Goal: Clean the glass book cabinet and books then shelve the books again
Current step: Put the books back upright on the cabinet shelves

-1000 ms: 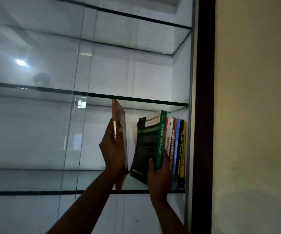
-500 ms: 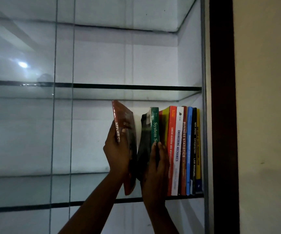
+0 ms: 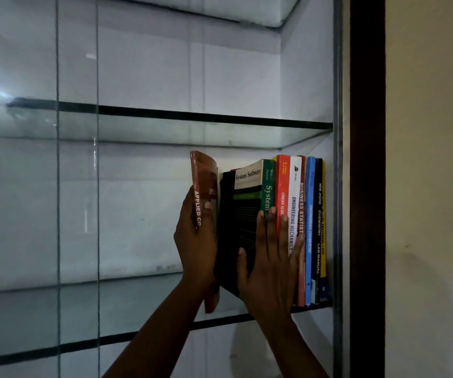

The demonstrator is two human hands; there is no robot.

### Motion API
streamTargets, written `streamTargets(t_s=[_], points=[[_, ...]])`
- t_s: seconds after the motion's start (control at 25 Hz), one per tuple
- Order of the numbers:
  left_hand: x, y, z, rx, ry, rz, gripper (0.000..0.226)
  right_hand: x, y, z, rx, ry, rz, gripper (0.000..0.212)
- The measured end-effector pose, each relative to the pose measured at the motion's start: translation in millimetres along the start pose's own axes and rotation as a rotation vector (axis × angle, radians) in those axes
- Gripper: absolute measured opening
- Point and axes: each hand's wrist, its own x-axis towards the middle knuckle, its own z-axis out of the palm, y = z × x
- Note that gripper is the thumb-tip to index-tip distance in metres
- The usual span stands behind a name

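My left hand (image 3: 196, 241) grips a thin brown book (image 3: 203, 175) marked "APPLIED", held upright just left of the row, its lower corner past the shelf's front edge. My right hand (image 3: 270, 257) lies flat with straight fingers against the spines of the row, its thumb on the dark cover of the green "System Software" book (image 3: 249, 192). That book leans with its cover turned outward. To its right stand several upright books (image 3: 309, 214), orange, white, red, blue, black and yellow, against the cabinet's right wall. They stand on a glass shelf (image 3: 138, 298).
Another glass shelf (image 3: 165, 126) spans the cabinet above the books. A vertical glass pane edge (image 3: 97, 186) runs down the left part. A dark wooden frame (image 3: 367, 186) and a cream wall (image 3: 432, 186) lie to the right.
The view has come closer. My right hand has spread flat over the spines, and the green book's cover has swung outward again. My left hand still holds the brown book beside the row.
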Motion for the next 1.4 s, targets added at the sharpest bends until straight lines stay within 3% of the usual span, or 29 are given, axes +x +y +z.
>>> streamTargets(t_s=[0.16,0.36,0.56,0.68,0.84,0.92,1.0,1.12,1.24,1.4], points=[[2.3,-5.4,0.9,-0.075,-0.111,-0.060,0.036,3.8,-1.4,-1.6,-0.020,-0.033,0.015,0.065],[-17.6,-13.6,1.4,-0.077,-0.432,-0.175,0.047,4.7,15.5,-21.7,0.322,-0.092,-0.009,0.055],[-35.5,-47.6,31.2,-0.133,-0.402,-0.425,0.082,10.2,38.5,-38.1,0.387,-0.211,-0.044,0.057],[-39.7,-66.5,40.9,-0.053,-0.482,-0.454,0.073,4.9,48.6,-35.4,0.331,-0.269,-0.123,0.057],[-39.5,-57.2,39.3,-0.129,-0.392,-0.565,0.077,-3.5,53.8,-18.1,0.186,-0.269,-0.190,0.059],[-40.6,-30.5,33.0,-0.239,-0.413,-0.592,0.065,-2.2,53.8,-15.4,0.201,-0.238,-0.197,0.060],[-41.5,-11.7,27.8,-0.288,-0.468,-0.631,0.046,2.2,54.6,-19.6,0.285,-0.224,-0.195,0.060],[-52.8,4.8,12.7,-0.152,-0.432,-0.594,0.027,0.4,51.5,-35.0,0.491,-0.256,-0.126,0.055],[-75.0,29.0,-26.9,0.040,-0.356,-0.463,0.028,-10.9,36.3,-69.8,0.736,-0.306,-0.105,0.047],[-128.8,64.7,-138.9,0.183,-0.255,-0.458,0.026,-45.7,-8.3,-116.9,1.053,-0.663,-0.077,0.033]])
